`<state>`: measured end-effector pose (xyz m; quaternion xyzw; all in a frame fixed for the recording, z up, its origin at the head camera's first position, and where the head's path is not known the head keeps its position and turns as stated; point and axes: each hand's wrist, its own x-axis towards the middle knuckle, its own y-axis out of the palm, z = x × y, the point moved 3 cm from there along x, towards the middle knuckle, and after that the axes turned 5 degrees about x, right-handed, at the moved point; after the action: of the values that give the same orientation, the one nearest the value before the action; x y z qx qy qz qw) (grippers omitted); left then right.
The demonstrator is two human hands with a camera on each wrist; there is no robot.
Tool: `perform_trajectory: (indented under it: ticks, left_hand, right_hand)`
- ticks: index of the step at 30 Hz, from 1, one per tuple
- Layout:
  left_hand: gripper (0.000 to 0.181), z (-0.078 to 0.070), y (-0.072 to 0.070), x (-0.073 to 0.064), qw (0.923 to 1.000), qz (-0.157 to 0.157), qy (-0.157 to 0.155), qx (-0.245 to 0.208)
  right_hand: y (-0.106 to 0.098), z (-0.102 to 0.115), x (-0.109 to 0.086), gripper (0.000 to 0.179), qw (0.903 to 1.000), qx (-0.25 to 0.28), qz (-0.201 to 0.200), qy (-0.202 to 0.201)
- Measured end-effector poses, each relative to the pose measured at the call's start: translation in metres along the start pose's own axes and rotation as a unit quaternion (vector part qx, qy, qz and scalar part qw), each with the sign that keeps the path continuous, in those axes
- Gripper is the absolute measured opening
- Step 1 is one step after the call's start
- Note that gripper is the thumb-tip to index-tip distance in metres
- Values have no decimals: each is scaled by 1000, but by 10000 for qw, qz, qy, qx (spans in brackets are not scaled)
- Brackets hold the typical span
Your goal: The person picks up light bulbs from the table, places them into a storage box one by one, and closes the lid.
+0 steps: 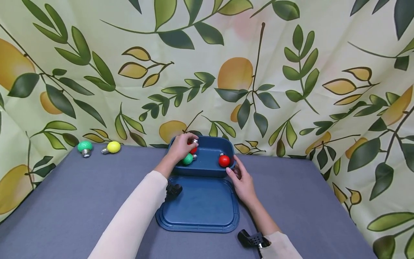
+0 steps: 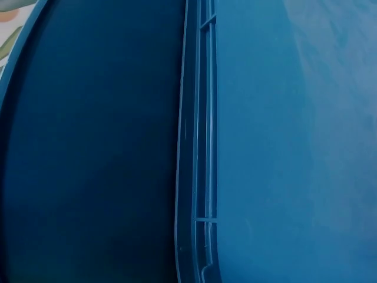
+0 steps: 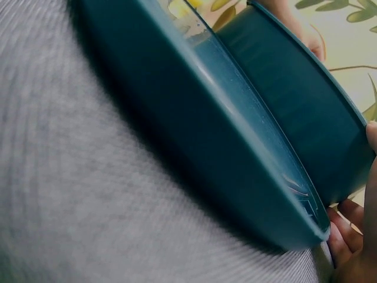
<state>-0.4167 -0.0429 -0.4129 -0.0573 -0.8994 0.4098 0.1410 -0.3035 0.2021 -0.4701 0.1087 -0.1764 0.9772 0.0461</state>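
At the back of the table [image 1: 284, 201], a blue box [image 1: 200, 171] sits with its long side running from left to right. A person's left hand [image 1: 181, 145] reaches over the left end of it. That hand's thumb and fingers seem to pinch a red bulb [image 1: 193, 149], but they hide part of it. So the red bulb is right at the fingertips, over the left part of the box, and the left hand is much nearer to it than the other hand. Its metal end looks turned up, with the round red part down. I cannot tell if it touches the floor of the box.

A green bulb [image 1: 187, 159] lies inside, just below the red one, with its metal end to the right. That spot looks tight, I think, while the middle of the box has more room.

The right hand [image 1: 242, 181] holds the near right corner of the box, thumb up by the rim and fingers around the outside. Close to that thumb, inside the box, is a second red bulb [image 1: 224, 160].

Just in front of the box, on the person's side, lies a flat blue lid [image 1: 198, 205]. Far to the left on the table, another green bulb [image 1: 84, 147] and a yellow bulb [image 1: 113, 147] lie near each other, well away from both hands.
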Motion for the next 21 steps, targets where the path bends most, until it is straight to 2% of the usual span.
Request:
perform_trajectory:
  ticks: [11, 21]
  left_hand:
    - [30, -2, 2, 0, 9976, 332, 55, 597]
    - [31, -3, 2, -2, 9966, 348, 16, 751]
  right_hand:
    - [0, 1, 0, 62, 10000, -30, 19, 13]
    - [0, 0, 0, 63, 10000, -70, 35, -34]
